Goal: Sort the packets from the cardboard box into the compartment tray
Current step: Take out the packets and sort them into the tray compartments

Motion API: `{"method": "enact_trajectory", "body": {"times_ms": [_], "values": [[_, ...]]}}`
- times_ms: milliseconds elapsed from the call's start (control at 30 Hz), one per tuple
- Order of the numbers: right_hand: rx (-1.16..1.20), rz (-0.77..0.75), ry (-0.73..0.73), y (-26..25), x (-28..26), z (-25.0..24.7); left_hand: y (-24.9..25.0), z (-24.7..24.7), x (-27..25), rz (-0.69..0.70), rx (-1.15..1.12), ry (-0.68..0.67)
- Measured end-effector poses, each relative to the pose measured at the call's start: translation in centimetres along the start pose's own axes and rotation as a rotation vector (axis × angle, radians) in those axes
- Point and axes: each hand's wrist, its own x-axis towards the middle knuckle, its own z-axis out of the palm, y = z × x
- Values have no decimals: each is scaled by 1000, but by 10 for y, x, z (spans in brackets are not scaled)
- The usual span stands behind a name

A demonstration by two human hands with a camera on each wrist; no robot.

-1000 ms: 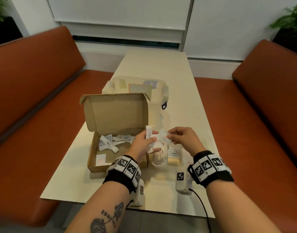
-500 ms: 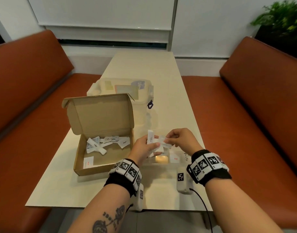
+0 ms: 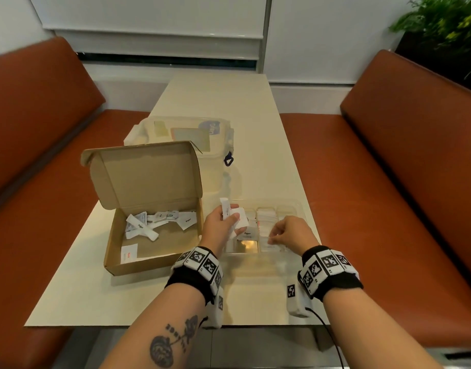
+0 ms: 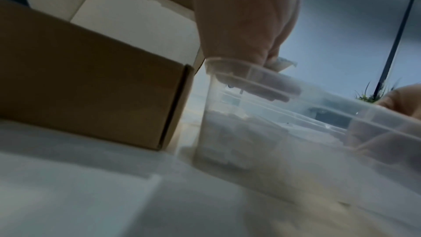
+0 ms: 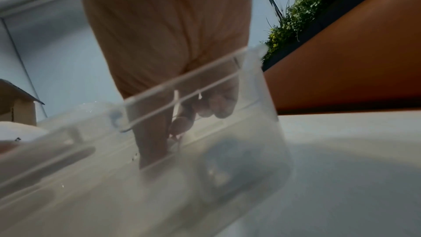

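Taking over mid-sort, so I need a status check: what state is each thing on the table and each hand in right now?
Cardboard box: lid open, loose packets inside.
Compartment tray: uncovered, packets in several sections.
Storage tub: lid on.
Left hand: holds a bunch of packets above the tray.
Right hand: fingers curled, down inside the tray, thumb and fingertip together; what they pinch is unclear.

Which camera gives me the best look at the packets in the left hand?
Head view: the packets stand clear in the left hand. Left wrist shows only a corner past the fingers; right wrist shows none.
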Motion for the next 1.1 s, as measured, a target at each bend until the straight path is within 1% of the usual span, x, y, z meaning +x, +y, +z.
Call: {"method": "enact_trajectory", "body": {"times_ms": [133, 267, 567, 767, 867, 933, 1033, 1067, 1100], "values": [[-18, -14, 7, 1, 0, 1, -3, 1, 3, 13, 7, 9], [46, -57, 32, 2, -5, 4, -5, 0, 5, 24, -4, -1], [8, -70, 46, -1, -6, 9, -10, 0, 8, 21, 8, -6], [3, -76, 64, 1, -5, 11, -9, 0, 7, 2, 2, -31], [17, -73, 68, 2, -5, 11, -7, -1, 5, -9, 4, -69], [111, -73, 117, 2, -4, 11, -6, -1, 3, -10, 11, -119], [321, -94, 278, -7, -3, 9, -4, -1, 1, -28, 54, -214], [373, -100, 298, -12, -3, 8, -4, -1, 0, -36, 82, -250], [417, -103, 289, -17, -1, 7, -3, -1, 1, -36, 117, -281]]}}
